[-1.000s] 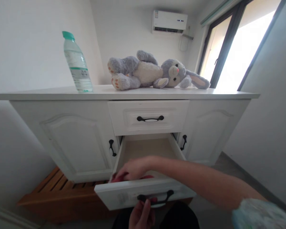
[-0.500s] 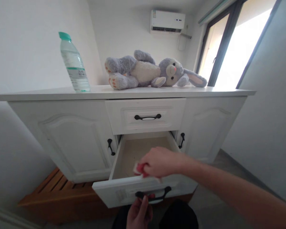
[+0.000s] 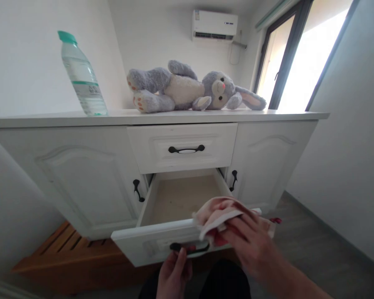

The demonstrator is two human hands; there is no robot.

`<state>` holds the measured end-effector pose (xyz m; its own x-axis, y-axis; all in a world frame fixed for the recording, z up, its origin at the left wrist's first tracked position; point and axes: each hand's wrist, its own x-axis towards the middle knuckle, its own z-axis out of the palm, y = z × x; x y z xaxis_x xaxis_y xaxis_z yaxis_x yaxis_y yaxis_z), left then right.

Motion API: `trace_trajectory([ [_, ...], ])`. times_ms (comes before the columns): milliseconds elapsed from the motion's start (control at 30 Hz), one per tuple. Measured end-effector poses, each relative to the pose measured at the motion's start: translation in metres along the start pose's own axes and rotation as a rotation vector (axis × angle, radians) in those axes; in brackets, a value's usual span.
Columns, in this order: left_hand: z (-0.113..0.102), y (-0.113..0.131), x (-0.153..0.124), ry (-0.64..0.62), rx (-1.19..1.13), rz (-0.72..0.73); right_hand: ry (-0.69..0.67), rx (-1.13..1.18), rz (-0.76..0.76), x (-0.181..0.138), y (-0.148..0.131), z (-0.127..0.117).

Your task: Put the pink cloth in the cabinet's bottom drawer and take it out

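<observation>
water bottle (image 3: 81, 77) upright | plush rabbit (image 3: 190, 87) lying | air conditioner (image 3: 214, 25)

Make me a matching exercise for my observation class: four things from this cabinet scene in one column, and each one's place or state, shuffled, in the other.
Things:
1. water bottle
2. plush rabbit
3. lower drawer
4. pink cloth

Places or states:
a. pulled open
b. held in the right hand
c. standing upright on the cabinet top's left
d. lying on its side on the cabinet top

Pairs: 1-c, 2-d, 3-a, 4-b
</observation>
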<state>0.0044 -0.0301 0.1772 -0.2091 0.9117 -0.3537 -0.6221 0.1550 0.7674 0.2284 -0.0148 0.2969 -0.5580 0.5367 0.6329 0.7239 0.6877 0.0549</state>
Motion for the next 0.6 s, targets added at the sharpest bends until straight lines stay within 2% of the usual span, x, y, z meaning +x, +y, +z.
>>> trace_trajectory([
  [133,0.009,0.010,0.017,-0.064,-0.026,0.009,0.152,-0.132,0.310,-0.061,0.048,-0.006],
  [233,0.021,0.020,0.039,-0.106,-0.002,0.036,0.201,-0.146,0.459,-0.091,0.053,-0.003],
  [300,0.031,0.026,0.058,-0.123,0.022,0.053,0.214,-0.134,0.466,-0.096,0.046,0.000],
  [433,0.052,0.039,0.099,-0.104,0.068,0.134,0.237,-0.108,0.379,-0.073,0.030,0.007],
  [500,0.062,0.044,0.117,-0.087,0.095,0.176,0.252,-0.101,0.292,-0.044,0.021,0.012],
  [600,0.077,0.050,0.134,-0.060,0.127,0.263,0.247,-0.096,0.088,0.019,0.005,0.027],
])
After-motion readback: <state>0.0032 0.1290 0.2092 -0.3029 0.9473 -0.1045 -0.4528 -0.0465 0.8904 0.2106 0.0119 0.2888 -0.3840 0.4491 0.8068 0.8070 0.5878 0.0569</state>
